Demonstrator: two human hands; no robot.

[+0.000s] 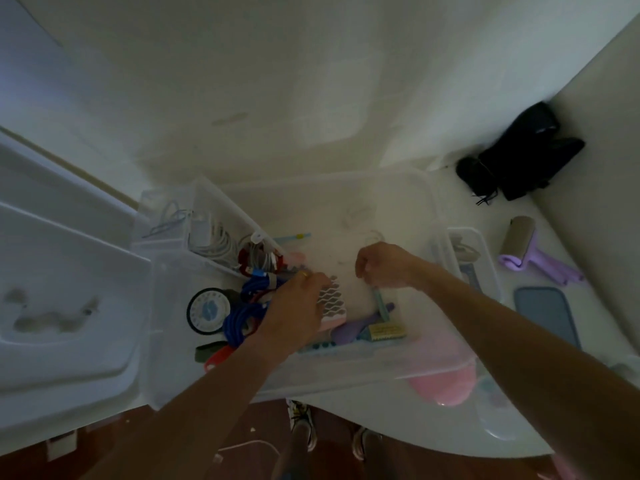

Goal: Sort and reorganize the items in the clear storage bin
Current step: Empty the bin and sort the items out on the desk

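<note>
Gripping pink patterned brush (pixel 331 303), unlabeled.

Views: one only — the head camera, so no second view shares the scene.
Position: worn on the person's head, above the white table (pixel 346 133).
Direction: forward and steeply down, onto the clear storage bin (pixel 429 202).
Nearness: close — both forearms reach in from the bottom edge.
Lens: wide-angle; table edges bow, the floor shows below.
</note>
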